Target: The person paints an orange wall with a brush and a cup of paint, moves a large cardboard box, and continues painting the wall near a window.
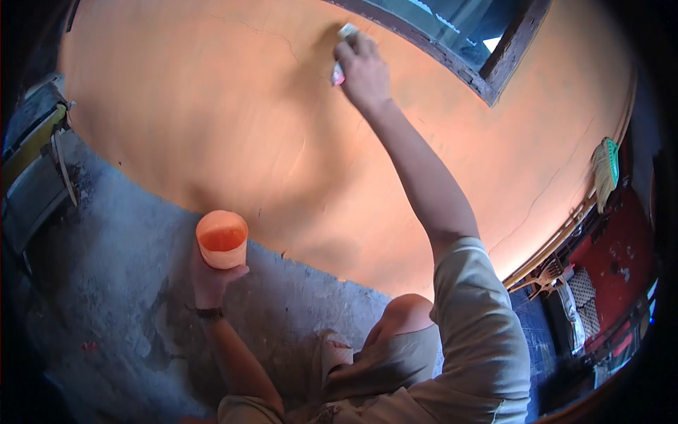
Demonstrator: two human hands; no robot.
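My right hand point(364, 71) is raised to the orange wall point(233, 106), its fingers closed round a paintbrush point(338, 73). The brush's pale head sits at or very near the wall, just below the window frame; I cannot tell if it touches. Lower left, my left hand point(212, 283) grips an orange cup point(223, 260) from beneath and the side. Orange paint point(224, 239) lies inside the cup, which is tipped a little so its opening shows. A dark band circles my left wrist.
A weathered wooden window frame point(452, 60) borders the wall above. Grey concrete floor point(127, 283) runs along the wall's base. A bench-like piece of furniture point(35, 169) stands at the left. At the right are a broom with a green head point(607, 169) and brown poles point(554, 244).
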